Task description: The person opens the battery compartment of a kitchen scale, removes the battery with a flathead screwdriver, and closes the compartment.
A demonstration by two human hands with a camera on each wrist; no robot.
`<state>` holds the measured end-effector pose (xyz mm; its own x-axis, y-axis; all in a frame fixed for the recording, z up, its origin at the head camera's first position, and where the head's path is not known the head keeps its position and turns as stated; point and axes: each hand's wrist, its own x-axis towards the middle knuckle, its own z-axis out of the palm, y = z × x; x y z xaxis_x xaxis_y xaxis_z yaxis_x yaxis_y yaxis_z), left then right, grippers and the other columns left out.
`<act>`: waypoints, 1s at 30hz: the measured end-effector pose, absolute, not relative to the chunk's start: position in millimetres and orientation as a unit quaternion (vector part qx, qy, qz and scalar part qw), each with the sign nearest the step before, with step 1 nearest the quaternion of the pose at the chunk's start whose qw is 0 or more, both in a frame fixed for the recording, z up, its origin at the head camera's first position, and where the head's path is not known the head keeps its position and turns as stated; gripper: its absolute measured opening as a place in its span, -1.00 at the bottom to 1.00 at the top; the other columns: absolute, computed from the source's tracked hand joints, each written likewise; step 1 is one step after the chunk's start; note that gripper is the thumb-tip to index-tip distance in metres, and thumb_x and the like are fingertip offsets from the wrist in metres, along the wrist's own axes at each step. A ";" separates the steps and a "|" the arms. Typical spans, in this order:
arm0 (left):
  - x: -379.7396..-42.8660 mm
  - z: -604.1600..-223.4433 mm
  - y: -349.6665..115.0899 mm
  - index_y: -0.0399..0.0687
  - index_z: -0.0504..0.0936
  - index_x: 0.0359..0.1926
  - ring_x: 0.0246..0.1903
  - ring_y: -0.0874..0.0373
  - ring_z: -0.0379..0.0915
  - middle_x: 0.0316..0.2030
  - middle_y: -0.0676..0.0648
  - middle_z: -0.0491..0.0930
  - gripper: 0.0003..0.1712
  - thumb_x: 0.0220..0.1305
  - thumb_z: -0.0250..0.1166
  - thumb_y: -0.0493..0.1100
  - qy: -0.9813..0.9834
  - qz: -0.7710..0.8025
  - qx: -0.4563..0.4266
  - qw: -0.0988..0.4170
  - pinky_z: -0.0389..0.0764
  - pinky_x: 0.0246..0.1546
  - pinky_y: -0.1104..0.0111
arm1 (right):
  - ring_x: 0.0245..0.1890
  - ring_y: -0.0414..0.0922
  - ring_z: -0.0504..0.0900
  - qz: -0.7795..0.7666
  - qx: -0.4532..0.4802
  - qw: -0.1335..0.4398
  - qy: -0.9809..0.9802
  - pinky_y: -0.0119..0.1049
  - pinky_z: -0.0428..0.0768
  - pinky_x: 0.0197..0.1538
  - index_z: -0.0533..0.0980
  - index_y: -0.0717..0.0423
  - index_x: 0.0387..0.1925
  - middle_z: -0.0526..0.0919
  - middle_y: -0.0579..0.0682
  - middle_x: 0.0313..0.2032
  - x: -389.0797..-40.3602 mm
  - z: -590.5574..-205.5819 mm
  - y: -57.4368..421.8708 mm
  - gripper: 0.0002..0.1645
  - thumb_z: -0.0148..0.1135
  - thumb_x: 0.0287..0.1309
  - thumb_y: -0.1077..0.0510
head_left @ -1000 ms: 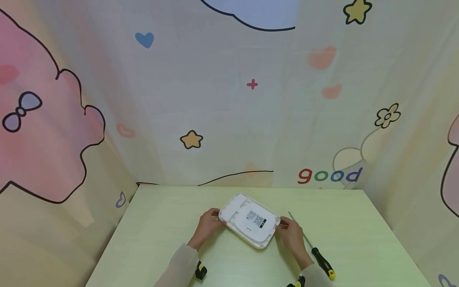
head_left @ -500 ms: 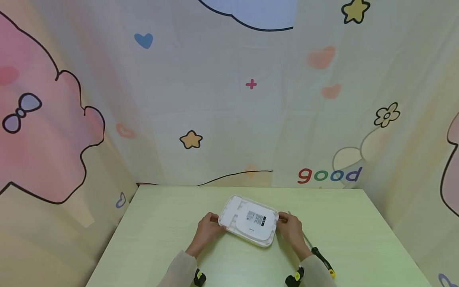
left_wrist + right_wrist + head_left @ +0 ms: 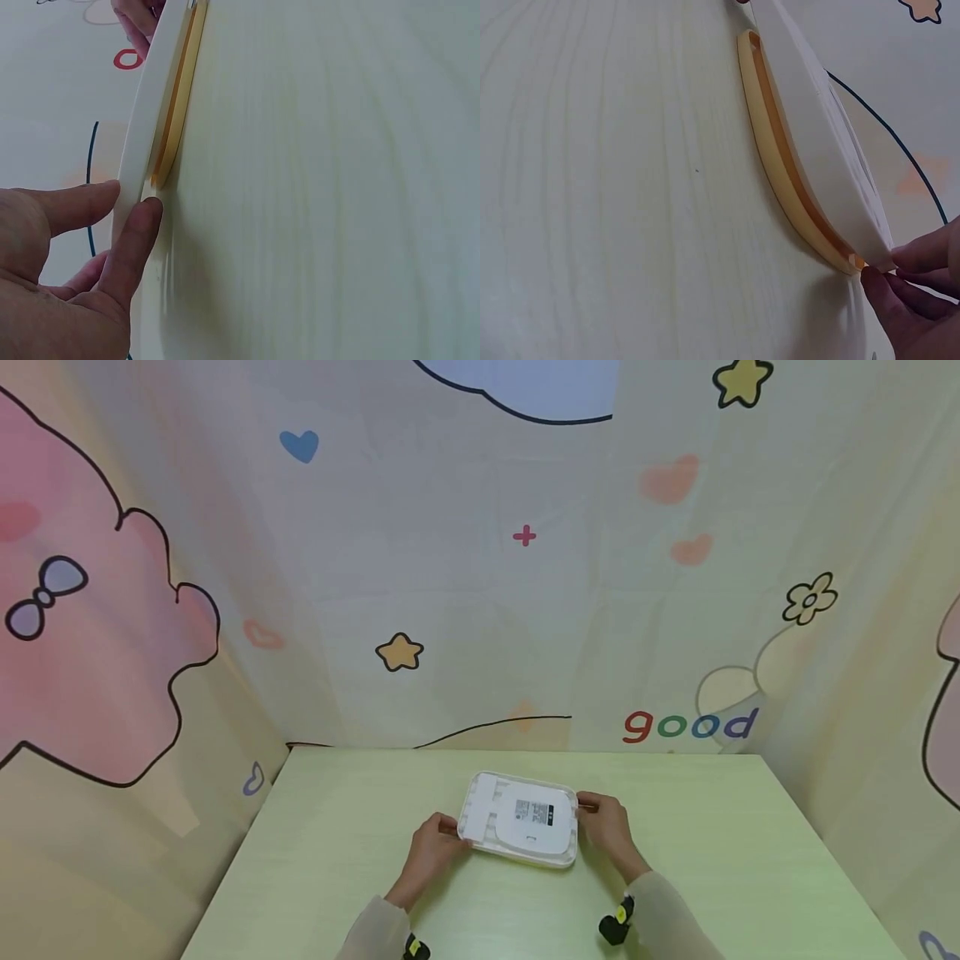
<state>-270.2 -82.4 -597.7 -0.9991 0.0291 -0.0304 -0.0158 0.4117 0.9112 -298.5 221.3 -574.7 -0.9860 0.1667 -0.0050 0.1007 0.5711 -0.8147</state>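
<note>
A white rounded-rectangular plastic panel with a printed label on its upper face lies between my hands. Under it, in the wrist views, runs a yellow-orange curved rim, close to or on the table; the exact contact cannot be told. My left hand pinches the panel's left edge, thumb on one side and fingers on the other. At the right edge, my right hand pinches the panel likewise. The panel's underside is mostly hidden in the head view.
The pale wood-look table spreads around both hands. A curtain printed with cartoon shapes hangs behind its far edge and at both sides. Dark wrist cameras sit at both cuffs, such as the right wrist camera.
Both hands have turned the panel so its long side lies more level, its right end shifting away and its left end nearer. The black-and-yellow screwdriver on the right is now out of sight by the right arm.
</note>
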 end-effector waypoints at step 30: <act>-261.7 -599.8 -79.3 -0.31 0.54 0.11 -0.44 0.19 0.51 -0.32 -0.14 0.65 -0.36 -0.05 0.51 -0.27 0.824 0.566 -0.029 0.013 0.53 -0.43 0.41 | 0.01 0.03 0.63 0.479 -0.090 -0.001 -0.873 -0.17 0.65 0.01 0.59 0.24 0.09 0.68 0.21 0.01 -327.2 -578.1 211.8 -0.63 0.16 0.27 0.30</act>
